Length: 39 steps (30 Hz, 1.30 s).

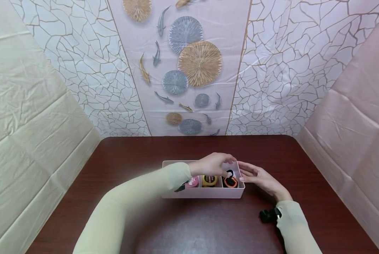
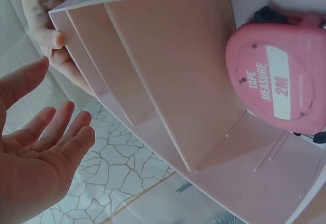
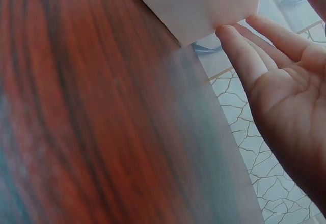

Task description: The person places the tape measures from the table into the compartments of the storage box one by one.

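Observation:
A white divided box [image 1: 205, 193] lies lengthwise on the table. Its compartments hold a pink tape measure [image 2: 277, 76] marked 2M, a yellow tape measure [image 1: 209, 180] and, at the right end, an orange and black tape measure [image 1: 230, 182] with a black loop [image 1: 229, 172]. My left hand [image 1: 212, 164] hovers over the right-end compartment, fingers spread and bent loosely; nothing is between thumb and fingers in the left wrist view. At the box's right end wall, the fingertips of my right hand [image 1: 263, 180] touch from outside, fingers nearly straight.
The dark reddish wood table [image 1: 189, 225] has its far edge close to a patterned cloth backdrop [image 1: 189, 120]. Pale cloth walls stand at left and right. A black wrist camera [image 1: 268, 215] sits at the right sleeve. The left forearm crosses over the box's left part.

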### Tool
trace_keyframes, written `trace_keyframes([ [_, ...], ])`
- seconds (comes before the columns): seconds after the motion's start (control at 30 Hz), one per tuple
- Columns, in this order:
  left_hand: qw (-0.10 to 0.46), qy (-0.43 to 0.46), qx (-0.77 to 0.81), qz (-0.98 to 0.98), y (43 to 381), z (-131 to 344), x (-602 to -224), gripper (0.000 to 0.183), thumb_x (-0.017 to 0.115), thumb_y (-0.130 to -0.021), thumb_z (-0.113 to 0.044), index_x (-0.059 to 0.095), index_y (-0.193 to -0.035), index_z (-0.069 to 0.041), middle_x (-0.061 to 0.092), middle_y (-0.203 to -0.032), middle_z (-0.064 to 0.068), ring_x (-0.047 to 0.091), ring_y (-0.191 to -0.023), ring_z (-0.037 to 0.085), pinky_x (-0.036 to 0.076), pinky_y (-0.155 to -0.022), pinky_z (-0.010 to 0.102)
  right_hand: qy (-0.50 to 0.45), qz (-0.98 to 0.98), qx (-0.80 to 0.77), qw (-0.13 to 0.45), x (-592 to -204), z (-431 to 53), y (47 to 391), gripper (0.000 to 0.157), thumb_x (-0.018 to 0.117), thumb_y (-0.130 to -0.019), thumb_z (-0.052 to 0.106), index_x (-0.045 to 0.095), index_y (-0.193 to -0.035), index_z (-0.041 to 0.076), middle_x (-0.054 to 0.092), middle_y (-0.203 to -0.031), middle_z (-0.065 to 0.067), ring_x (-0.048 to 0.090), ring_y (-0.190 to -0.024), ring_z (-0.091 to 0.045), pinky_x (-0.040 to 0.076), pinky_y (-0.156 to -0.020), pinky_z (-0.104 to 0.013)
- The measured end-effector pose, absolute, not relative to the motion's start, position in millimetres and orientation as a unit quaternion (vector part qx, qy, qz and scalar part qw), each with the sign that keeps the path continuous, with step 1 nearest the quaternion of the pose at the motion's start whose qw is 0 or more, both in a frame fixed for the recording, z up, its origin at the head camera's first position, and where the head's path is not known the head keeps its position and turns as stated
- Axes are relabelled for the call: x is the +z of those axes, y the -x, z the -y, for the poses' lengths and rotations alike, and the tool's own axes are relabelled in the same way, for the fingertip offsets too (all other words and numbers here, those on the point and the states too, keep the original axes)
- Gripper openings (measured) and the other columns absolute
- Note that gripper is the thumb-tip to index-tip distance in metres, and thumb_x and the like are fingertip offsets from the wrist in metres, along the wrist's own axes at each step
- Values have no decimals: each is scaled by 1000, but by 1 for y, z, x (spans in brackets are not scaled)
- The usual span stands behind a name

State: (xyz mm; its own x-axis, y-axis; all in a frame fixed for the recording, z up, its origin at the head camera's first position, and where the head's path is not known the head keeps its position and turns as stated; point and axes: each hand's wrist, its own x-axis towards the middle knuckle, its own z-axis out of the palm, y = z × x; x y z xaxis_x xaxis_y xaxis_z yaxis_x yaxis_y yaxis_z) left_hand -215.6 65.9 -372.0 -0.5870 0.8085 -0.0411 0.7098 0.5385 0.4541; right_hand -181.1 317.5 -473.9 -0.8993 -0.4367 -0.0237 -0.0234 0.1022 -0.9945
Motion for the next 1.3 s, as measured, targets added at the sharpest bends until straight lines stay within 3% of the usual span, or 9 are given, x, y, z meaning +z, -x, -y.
trace_keyframes([
  [0.23, 115, -434, 207, -869, 219, -60, -368, 58, 79, -89, -17, 56, -141, -8, 64, -132, 6, 57, -124, 15, 44, -104, 24, 164, -722, -654, 156, -475, -315, 183, 75, 69, -94, 5, 27, -155, -5, 27, -160, -27, 45, -137, -15, 45, -101, -20],
  [0.47, 116, -429, 236, -864, 228, -48, -366, 55, 76, -90, -13, 55, -141, -6, 64, -135, 9, 57, -127, 14, 42, -106, 25, 163, -719, -656, 160, -475, -313, 185, 75, 69, -94, 4, 27, -156, -5, 25, -160, -26, 42, -139, -18, 44, -101, -20],
  [0.7, 98, -422, 240, -869, 233, -29, -364, 52, 72, -92, -13, 56, -140, -5, 63, -135, 9, 56, -127, 16, 41, -107, 26, 150, -726, -653, 155, -473, -312, 184, 75, 69, -94, 4, 28, -156, -3, 27, -160, -24, 47, -132, -6, 44, -101, -19],
  [1.3, 75, -355, 284, -888, 241, 29, -366, 53, 74, -92, -15, 55, -141, -8, 63, -133, 7, 56, -127, 23, 43, -108, 35, 151, -734, -643, 157, -473, -315, 180, 75, 68, -95, 5, 27, -158, 1, 24, -163, -21, 45, -133, -3, 43, -100, -17],
])
